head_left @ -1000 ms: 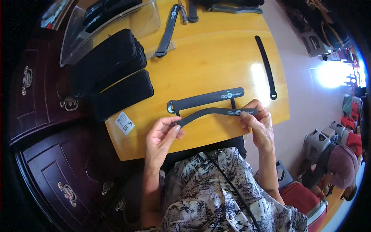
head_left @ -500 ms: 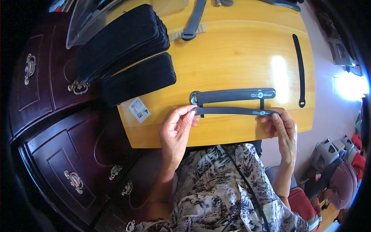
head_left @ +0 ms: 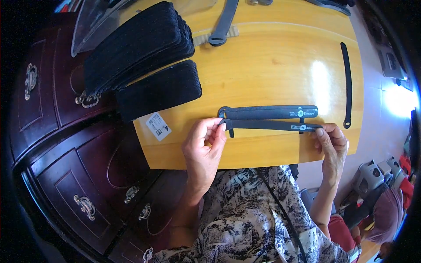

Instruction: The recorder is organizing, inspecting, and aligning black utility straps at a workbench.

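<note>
A dark grey cable strap [head_left: 263, 125] with a slotted end and pale print is stretched level between my two hands. My left hand [head_left: 203, 147] pinches its slotted end between thumb and fingers. At the other tip, my right hand [head_left: 332, 151] has it between thumb and fingertips. Just beyond lie similar grey straps [head_left: 263, 112], overlapping in a small stack along the same direction. Short ends of thin black strips [head_left: 231, 133] stick out crosswise beneath them.
Two piles of black fuzzy pieces, one tall [head_left: 136, 48] and one low [head_left: 162, 87], stand left. Nearby is a white label [head_left: 157, 126]. A black strap [head_left: 346, 83] lies right; a grey strap [head_left: 224, 24] lies far back. Dark drawers [head_left: 66, 193] adjoin the yellow table [head_left: 272, 74].
The held strap now lies straighter and closer to the stack, its print more fully in sight. My right hand has shifted slightly right. The view has moved a little.
</note>
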`<state>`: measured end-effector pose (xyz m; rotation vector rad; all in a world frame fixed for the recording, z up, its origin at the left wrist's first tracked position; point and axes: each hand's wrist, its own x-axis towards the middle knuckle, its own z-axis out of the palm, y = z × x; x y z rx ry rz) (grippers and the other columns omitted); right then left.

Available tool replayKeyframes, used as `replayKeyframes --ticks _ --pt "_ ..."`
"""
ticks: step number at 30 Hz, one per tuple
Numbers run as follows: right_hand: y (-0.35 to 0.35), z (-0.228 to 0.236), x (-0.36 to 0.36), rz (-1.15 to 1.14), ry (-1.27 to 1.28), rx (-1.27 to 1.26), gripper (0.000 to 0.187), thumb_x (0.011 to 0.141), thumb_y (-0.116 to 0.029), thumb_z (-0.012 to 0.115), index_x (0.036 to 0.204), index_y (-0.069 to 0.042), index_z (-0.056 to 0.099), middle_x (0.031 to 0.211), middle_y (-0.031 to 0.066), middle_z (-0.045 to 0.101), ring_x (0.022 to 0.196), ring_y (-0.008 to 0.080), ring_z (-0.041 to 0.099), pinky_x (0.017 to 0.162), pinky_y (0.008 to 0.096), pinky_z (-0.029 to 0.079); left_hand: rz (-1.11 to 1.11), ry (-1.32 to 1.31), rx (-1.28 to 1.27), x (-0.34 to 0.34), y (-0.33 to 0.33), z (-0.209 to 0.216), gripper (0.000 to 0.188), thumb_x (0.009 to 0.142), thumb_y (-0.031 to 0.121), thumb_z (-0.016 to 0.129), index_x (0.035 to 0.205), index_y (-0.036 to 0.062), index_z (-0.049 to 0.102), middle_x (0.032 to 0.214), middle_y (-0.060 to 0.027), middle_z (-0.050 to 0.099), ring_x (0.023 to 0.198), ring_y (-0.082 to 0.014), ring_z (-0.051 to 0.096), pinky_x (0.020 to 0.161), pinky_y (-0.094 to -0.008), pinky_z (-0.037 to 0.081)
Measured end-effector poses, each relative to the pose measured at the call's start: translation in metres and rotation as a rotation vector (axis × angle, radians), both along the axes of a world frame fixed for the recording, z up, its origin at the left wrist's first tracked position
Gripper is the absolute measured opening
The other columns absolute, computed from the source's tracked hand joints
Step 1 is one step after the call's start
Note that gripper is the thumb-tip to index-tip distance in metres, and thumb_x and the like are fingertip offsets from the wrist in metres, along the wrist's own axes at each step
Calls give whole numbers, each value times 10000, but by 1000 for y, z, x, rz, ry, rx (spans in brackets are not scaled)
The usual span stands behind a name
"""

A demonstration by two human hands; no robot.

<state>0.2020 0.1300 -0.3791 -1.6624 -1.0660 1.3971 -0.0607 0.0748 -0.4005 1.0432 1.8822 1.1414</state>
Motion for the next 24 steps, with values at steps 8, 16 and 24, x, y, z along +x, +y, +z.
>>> replayKeyframes --ticks 8,16,24 --pt "5 2 -3 14 -5 -16 117 892 -131 668 853 -32 621 682 -22 585 552 32 471 487 179 339 11 -9 -48 -2 4 1 122 836 -26 668 951 -14 631 743 -30 637 608 -49 547 550 -209 461" --pt "9 0 -1 17 -41 -23 138 892 -158 673 832 -47 616 677 -28 580 548 22 460 472 175 322 -4 -6 -114 0 11 10 85 844 -22 661 909 -17 606 732 -47 642 606 -59 557 550 -218 465" --pt "12 0 -2 26 -59 -31 149 894 -175 674 829 -50 625 662 -48 566 533 11 435 468 170 302 -5 17 -103 3 13 10 94 841 -31 659 911 -16 598 718 -52 634 594 -67 559 542 -225 466"
